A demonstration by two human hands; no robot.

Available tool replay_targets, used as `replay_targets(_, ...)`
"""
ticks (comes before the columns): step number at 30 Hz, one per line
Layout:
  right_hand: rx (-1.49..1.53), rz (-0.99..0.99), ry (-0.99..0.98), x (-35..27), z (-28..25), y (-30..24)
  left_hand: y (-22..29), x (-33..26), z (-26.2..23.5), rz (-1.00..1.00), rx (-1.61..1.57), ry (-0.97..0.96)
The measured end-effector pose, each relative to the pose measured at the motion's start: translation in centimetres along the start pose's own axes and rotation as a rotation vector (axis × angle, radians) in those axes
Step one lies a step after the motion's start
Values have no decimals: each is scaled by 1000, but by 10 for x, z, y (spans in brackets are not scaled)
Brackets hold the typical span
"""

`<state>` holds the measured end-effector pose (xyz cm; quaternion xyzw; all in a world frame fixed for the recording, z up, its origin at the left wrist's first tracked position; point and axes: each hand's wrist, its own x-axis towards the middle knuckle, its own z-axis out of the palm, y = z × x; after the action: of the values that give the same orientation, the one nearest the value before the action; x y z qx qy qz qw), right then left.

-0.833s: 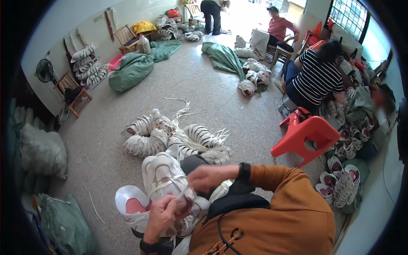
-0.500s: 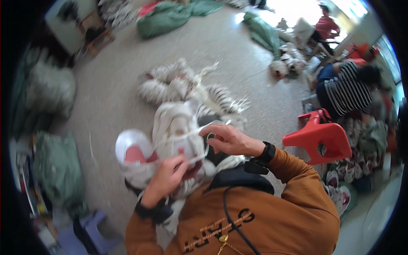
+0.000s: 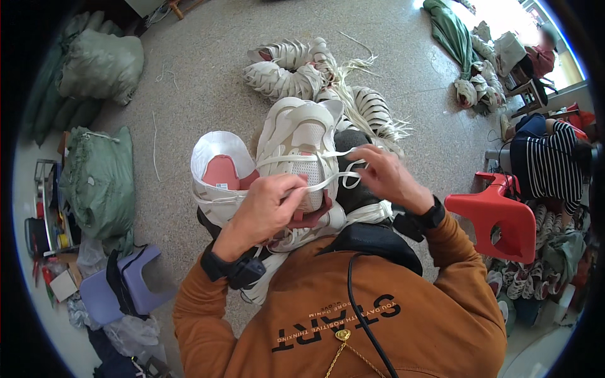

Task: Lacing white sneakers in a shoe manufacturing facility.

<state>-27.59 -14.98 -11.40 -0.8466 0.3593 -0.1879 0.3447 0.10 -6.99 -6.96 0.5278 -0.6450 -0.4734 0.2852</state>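
Note:
A cream and white shoe upper [image 3: 309, 134] lies over my lap, toe away from me, with a pink lining at its opening. A flat white shoelace [image 3: 332, 181] runs through it. My left hand [image 3: 270, 206] pinches the lace at the near left side of the upper. To the right, my right hand [image 3: 389, 178] has its thumb and fingers closed on the lace, which loops between the two hands. Just left of the upper stands a white, rounded, open piece [image 3: 220, 146] with a pink inside.
Stacked white shoe uppers with trailing laces [image 3: 287, 79] lie on the floor ahead. At the right are a red plastic stool [image 3: 491, 211] and a person in a striped top [image 3: 547, 167]. Green sacks [image 3: 97, 183] and a purple stool [image 3: 126, 283] are on the left.
The whole view has shifted, and things sit higher and farther right in it. My right hand has moved out from the upper, and the lace now stretches more plainly between my hands.

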Motion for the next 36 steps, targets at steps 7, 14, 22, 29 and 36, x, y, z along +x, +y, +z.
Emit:
replay_targets(7, 467, 37, 4, 14, 15, -16, 11, 17, -15, 48, 131, 7)
replay_targets(14, -160, -20, -49, -14, 5, 25, -10, 17, -11, 55, 132, 51)
replay_targets(22, 322, -170, 206, 30, 46, -26, 10, 29, 3, 177, 287, 108)
replay_targets(29, 993, 231, 200, 26, 71, -13, -12, 41, -7, 282, 527, 132)
replay_targets(36, 939, 293, 216, 29, 64, -14, -15, 52, -31, 352, 221, -249)
